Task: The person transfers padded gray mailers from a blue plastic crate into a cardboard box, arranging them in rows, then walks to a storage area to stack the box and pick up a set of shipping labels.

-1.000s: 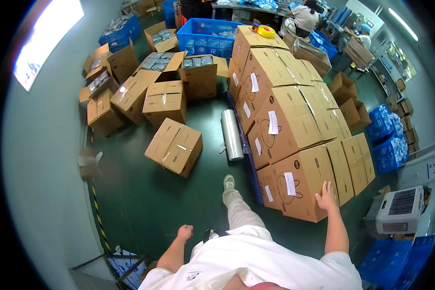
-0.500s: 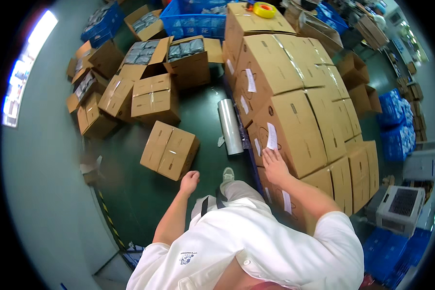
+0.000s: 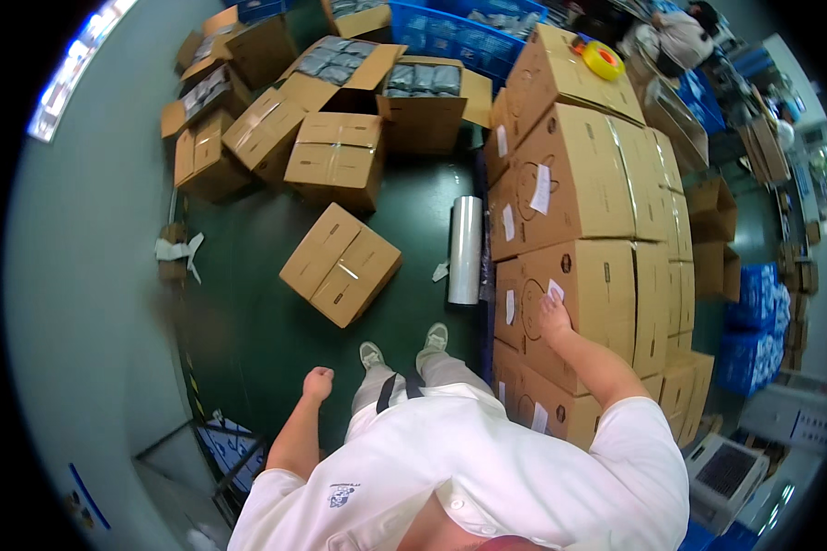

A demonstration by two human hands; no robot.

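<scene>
My right hand lies with its fingers stretched against the side of a large brown carton in the stack on my right. Its fingertips cover part of a white paper label on that carton. Low on my left, my left hand hangs in a loose fist, and nothing shows in it. Ahead of that hand, apart from it, a taped carton sits on the green floor. More white labels, such as one higher up, are on neighbouring cartons of the stack.
A roll of clear film stands or lies beside the stack. Open cartons of grey packets and closed cartons crowd the far left. A yellow tape roll rests on the stack. Blue crates and a person are farther back.
My view has shifted, so the stack sits farther right. The right hand's fingertips now cover more of the label. My left hand has moved away from the floor carton, back toward my body.
</scene>
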